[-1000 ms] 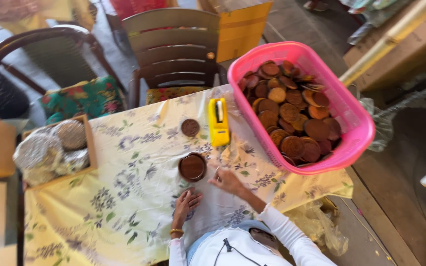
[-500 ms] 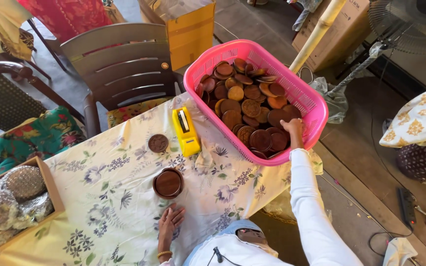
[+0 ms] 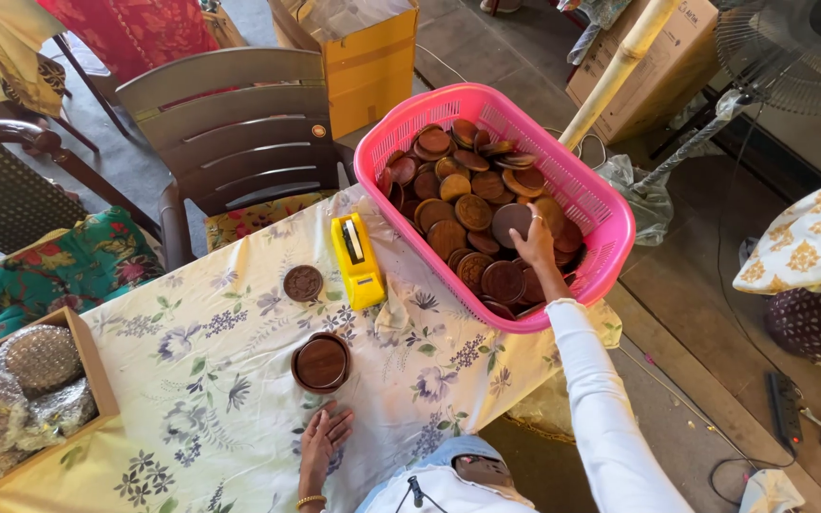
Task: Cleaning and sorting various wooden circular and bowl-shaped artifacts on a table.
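My right hand (image 3: 531, 244) reaches into the pink basket (image 3: 384, 141) and grips a round brown wooden disc (image 3: 509, 222) among several like it. My left hand (image 3: 320, 439) rests flat on the floral tablecloth (image 3: 201, 380), fingers apart, holding nothing. Just above it stands a round dark wooden box (image 3: 321, 363). A carved brown lid (image 3: 302, 282) lies farther up the cloth. A yellow tape dispenser (image 3: 357, 260) sits beside the basket's left edge.
A wooden tray (image 3: 87, 361) of silver-wrapped rounds (image 3: 26, 375) sits at the table's left. Brown chairs (image 3: 230, 133) stand behind the table, one with a floral cushion (image 3: 59, 271). A yellow box (image 3: 368, 66), a bamboo pole (image 3: 615, 71) and a fan (image 3: 791, 47) stand on the floor beyond.
My right hand went from the tablecloth near the wooden box up into the pink basket and closed on a disc. My left hand stays flat on the cloth.
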